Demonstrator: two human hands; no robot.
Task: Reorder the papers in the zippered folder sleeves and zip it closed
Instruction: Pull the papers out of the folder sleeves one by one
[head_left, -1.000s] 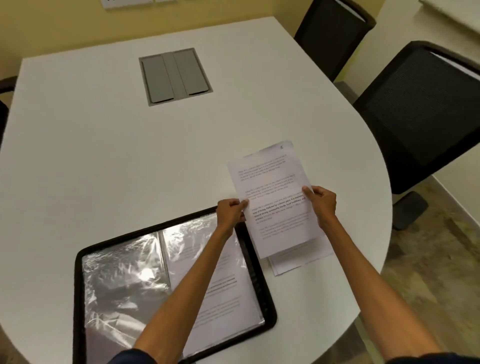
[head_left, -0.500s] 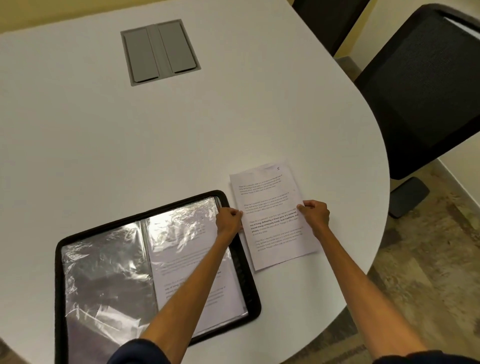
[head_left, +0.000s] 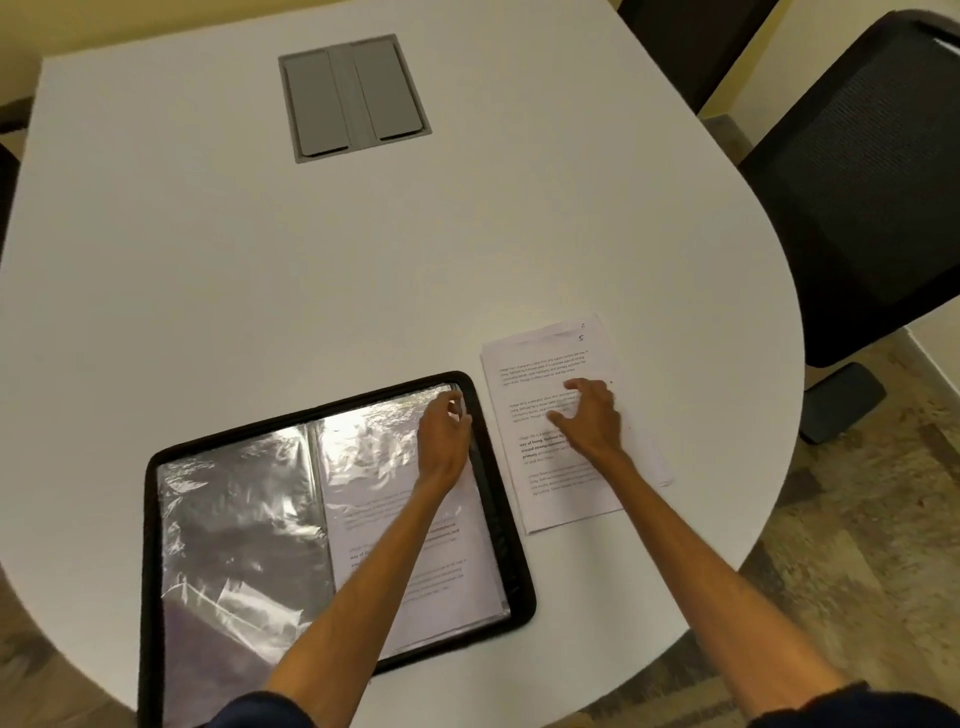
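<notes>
resting on papers (head_left: 550, 467) just beside the folder (head_left: 498, 519), right hand (head_left: 589, 415).

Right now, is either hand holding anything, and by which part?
The right hand rests flat on the loose papers. The left hand curls at the top corner of the sleeve; grip unclear.

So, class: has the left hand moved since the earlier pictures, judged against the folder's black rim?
Yes. The left hand has left the sheet and crossed leftward past the folder's rim, over the clear sleeve.
</notes>
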